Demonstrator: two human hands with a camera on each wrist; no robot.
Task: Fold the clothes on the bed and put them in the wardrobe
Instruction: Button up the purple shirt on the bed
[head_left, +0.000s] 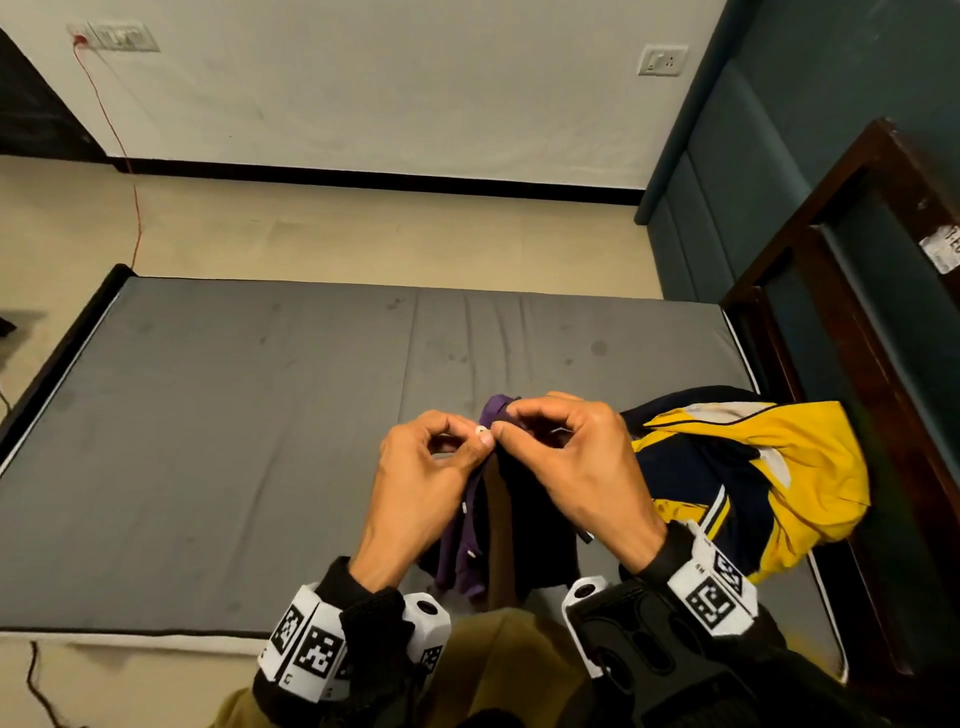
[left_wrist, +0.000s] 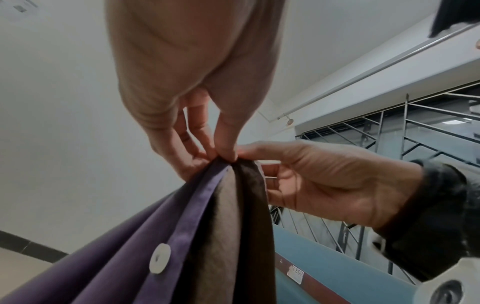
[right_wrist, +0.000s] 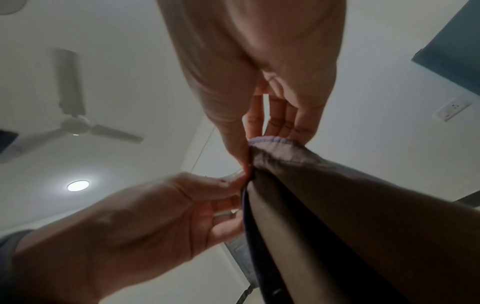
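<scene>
Room: white wall (head_left: 363, 104) far, beige floor (head_left: 311, 244) past the bed, teal panel (head_left: 727, 182) far right, dark wood furniture piece (head_left: 857, 312) at right, can't tell if it's the wardrobe. Ceiling fan (right_wrist: 75, 123) and round ceiling light (right_wrist: 77, 185) overhead in the right wrist view.

Bed (head_left: 234, 415): grey mattress, mostly bare, faint stains and creases, dark frame edge at left.

Yellow-and-navy jacket (head_left: 753, 467) heaped on the near right part of the mattress, unfolded, probably waiting its turn.

Purple button shirt (head_left: 467, 545) held up off the bed at near centre, hanging down between the wrists, lower part bunched near the person's lap.

Left hand (head_left: 426, 467) and right hand (head_left: 571, 457) meet at the top of the shirt, each pinching the fabric edge between thumb and forefinger, other fingers loosely curled. Tips nearly touching. Likely fastening or lining up the placket so the front lies flat for folding.

White button (left_wrist: 159, 258) lower on the placket, another white button (head_left: 482, 430) right at the fingertips.
</scene>
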